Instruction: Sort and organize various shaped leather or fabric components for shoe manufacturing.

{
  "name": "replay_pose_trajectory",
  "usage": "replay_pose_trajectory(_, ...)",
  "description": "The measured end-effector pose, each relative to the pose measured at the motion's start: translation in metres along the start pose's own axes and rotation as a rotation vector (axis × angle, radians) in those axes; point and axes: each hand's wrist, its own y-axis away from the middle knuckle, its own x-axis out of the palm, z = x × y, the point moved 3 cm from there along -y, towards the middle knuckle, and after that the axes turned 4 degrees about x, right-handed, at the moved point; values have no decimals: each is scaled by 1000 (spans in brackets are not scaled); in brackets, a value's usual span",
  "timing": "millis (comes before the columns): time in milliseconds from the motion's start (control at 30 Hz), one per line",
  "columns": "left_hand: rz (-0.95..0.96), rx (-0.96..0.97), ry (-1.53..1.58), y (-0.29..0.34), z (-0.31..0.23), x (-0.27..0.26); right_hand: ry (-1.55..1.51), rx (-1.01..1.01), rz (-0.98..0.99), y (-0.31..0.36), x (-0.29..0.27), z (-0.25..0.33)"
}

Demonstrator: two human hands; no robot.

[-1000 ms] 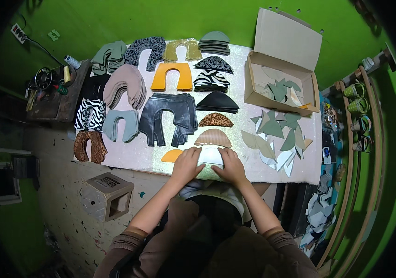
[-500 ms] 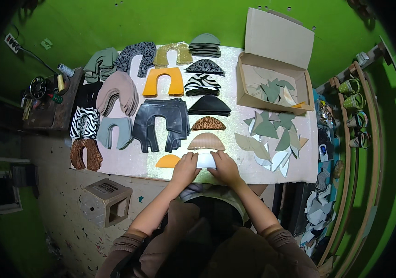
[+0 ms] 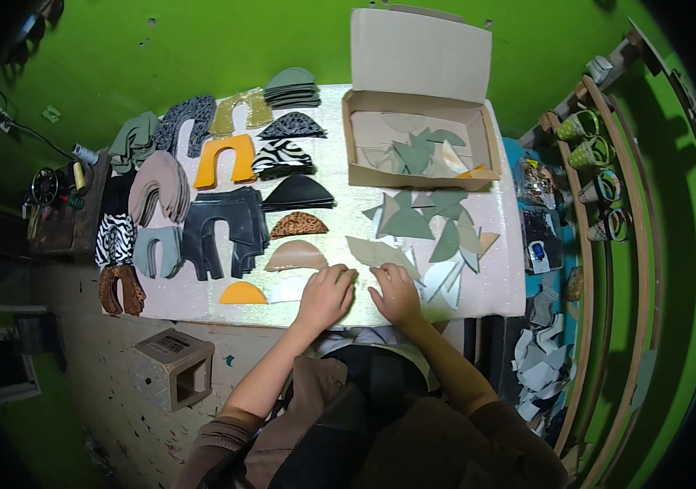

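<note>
Left of the cardboard box (image 3: 413,179), nearer the wearer, a white half-moon piece (image 3: 287,289) lies beside the left hand (image 3: 328,295), its grip unreadable; before the box, the right hand (image 3: 398,295) is loosely spread. Laying-out seems in hand; lifting another piece would call for pinching.

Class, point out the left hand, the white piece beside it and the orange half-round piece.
Left hand (image 3: 326,297), head view: back of the hand.
White piece (image 3: 288,290), head view: its visible middle.
Orange half-round piece (image 3: 244,294), head view: its middle.
</note>
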Motion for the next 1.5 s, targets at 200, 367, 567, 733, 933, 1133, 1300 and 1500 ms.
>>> replay_pose_trajectory(200,61,8,24,-20,-36,45,132,158,5,16,-25,-44)
replay_pose_trajectory(367,91,-28,51,-29,-50,73,69,-4,73,16,-23,-73)
replay_pose_trajectory(567,-17,-159,49,-46,-64,82,-188,17,39,1,-40,-100)
replay_pose_trajectory(733,-1,-183,0,-50,-65,87,-548,437,94,-3,-55,-137)
replay_pose_trajectory(933,54,-202,-15,-53,-72,92,-322,378,-120,-2,-72,-164)
replay_pose_trajectory(1133,32,-264,32,-49,-78,104,-93,25,25,7,-78,-126)
replay_pose_trajectory(1300,-9,-335,151,-49,-78,110,-23,-206,27,27,-53,-95)
replay_pose_trajectory(1500,4,-408,310,-49,-78,109,181,-217,-6,21,-29,-97)
